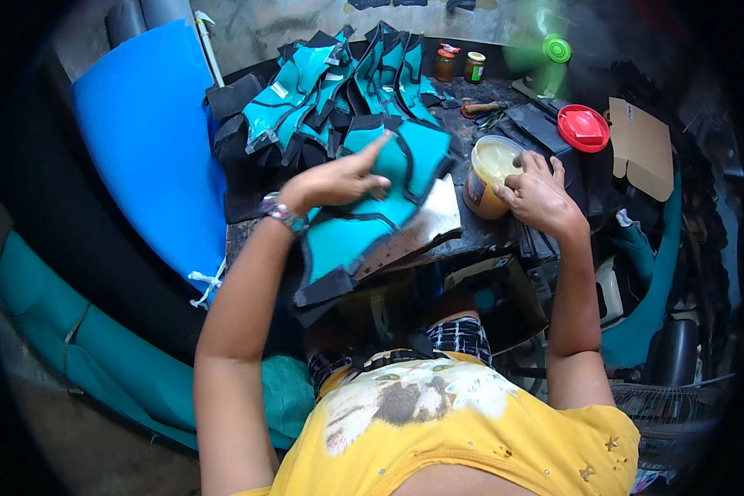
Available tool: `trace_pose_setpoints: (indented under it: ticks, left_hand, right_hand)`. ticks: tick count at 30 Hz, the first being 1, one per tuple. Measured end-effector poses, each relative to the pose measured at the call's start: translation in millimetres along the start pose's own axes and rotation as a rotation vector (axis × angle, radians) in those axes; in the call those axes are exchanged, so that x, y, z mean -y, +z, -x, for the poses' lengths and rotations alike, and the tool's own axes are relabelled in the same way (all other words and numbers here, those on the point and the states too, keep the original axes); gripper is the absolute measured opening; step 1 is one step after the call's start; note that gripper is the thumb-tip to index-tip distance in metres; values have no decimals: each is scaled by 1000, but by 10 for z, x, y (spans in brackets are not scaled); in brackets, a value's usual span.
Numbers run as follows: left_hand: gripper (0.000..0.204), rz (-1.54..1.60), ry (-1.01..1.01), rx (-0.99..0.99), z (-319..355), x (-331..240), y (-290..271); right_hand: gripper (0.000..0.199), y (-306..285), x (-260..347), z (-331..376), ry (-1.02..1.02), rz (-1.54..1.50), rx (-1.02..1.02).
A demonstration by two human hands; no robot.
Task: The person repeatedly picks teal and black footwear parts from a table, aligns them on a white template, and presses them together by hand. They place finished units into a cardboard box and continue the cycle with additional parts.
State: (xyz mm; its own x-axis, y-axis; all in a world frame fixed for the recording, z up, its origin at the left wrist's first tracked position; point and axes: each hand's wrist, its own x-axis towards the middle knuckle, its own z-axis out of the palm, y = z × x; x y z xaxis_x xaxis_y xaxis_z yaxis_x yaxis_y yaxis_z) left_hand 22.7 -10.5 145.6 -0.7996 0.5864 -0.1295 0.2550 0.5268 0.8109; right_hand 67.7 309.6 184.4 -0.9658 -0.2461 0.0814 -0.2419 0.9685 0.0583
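My left hand grips a teal fabric piece with black trim and holds it up over the edge of the dark worktable; a watch sits on that wrist. My right hand rests at the rim of an open tub of yellowish paste, fingers curled at its edge; whether it holds anything I cannot tell. Behind the held piece lies a pile of similar teal and black pieces. A pale board lies under the held piece.
A red lid lies to the right of the tub, with cardboard beyond it. Two jars and a spinning green fan stand at the back. A blue sheet leans at the left.
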Motion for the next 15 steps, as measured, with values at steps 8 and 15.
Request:
trace_pose_setpoints:
  ticks: [8,15]
  left_hand:
    - [88,-479,-134,214,-411,492,391]
    - [83,-384,-92,211,-438,623,354]
  right_hand:
    - [51,455,310,-68,-410,-399,-728]
    - [49,1746,831,-211,-279,-536,-284]
